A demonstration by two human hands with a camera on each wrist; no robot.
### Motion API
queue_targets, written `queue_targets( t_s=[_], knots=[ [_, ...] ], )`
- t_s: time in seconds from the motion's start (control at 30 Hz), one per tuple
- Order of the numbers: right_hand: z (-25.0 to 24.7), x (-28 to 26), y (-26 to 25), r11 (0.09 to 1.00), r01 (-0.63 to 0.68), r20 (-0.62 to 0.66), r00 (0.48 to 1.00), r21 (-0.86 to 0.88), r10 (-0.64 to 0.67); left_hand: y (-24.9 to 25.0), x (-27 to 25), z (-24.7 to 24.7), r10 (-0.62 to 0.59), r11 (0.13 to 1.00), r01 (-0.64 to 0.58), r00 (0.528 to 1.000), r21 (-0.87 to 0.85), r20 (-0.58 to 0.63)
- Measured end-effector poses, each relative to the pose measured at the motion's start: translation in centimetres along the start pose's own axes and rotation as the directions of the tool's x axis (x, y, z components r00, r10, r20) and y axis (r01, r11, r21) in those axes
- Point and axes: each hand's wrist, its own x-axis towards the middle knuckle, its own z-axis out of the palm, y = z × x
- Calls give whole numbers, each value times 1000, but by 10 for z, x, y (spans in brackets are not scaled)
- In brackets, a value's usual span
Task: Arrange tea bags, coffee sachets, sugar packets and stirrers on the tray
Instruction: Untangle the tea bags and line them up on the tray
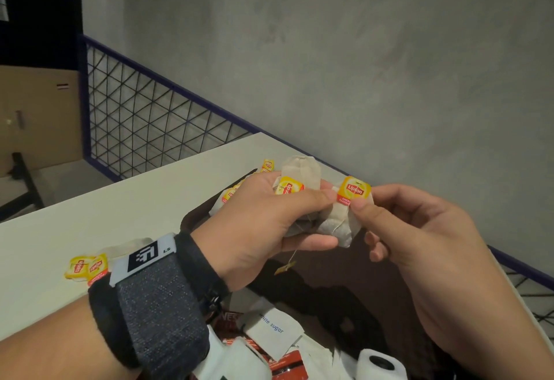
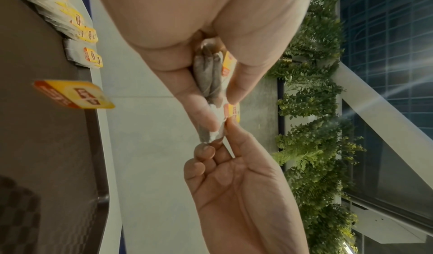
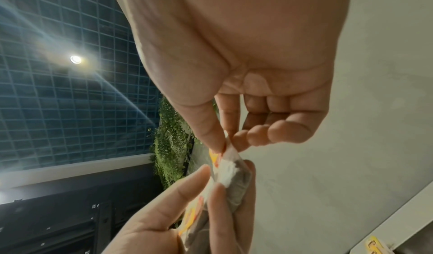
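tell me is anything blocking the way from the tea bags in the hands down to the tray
Nothing visible does. The left hand grips the bunch of tea bags, the right hand pinches one tag, and the dark tray directly below shows bare surface.

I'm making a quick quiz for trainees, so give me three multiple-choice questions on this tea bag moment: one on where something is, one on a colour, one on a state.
1. Where does the white paper sugar packet lie?
A. Below the hands, near the bottom of the head view
B. On the grey wall
C. On the cardboard box

2. What colour is the square paper tea bag tag pinched by the right hand?
A. Blue
B. Yellow with a red logo
C. Green

3. What is the left hand doing?
A. Lying flat on the white table
B. Hanging idle
C. Gripping a bunch of beige paper tea bags

Answers: 1 A, its "sugar" print shows there. 2 B, the tag shows between thumb and fingers. 3 C, its fingers curl round the bags.
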Motion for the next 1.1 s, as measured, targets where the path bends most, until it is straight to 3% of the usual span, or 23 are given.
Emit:
queue_targets(
  t_s=[0.13,0.23,0.37,0.53,0.63,0.73,0.9,1.0,1.1],
  knots=[
    [-1,2,2,996,-39,-34,999,78,42,12,7,-6,8,991,-26,990,-129,-142],
    [8,18,3,983,-129,18,992,130,127,28,13,-21,36,967,-101,963,-235,-267],
    [36,66,23,967,-231,124,962,-104,243,49,19,-46,85,930,-214,917,-300,-390],
    [62,121,56,865,-266,262,879,-426,399,64,20,-66,93,905,-245,911,-347,-401],
    [71,156,62,824,-256,235,878,-506,417,66,21,-73,93,904,-250,908,-347,-409],
    [80,182,66,821,-309,205,871,-480,448,68,24,-81,93,899,-262,898,-352,-431],
    [98,197,90,796,-450,226,794,-404,564,70,28,-94,55,884,-254,890,-393,-452],
    [106,203,104,784,-431,227,794,-447,565,68,30,-95,24,877,-249,876,-410,-482],
    [108,214,108,779,-506,158,792,-370,589,66,32,-95,6,877,-246,865,-414,-501]
  ],
)
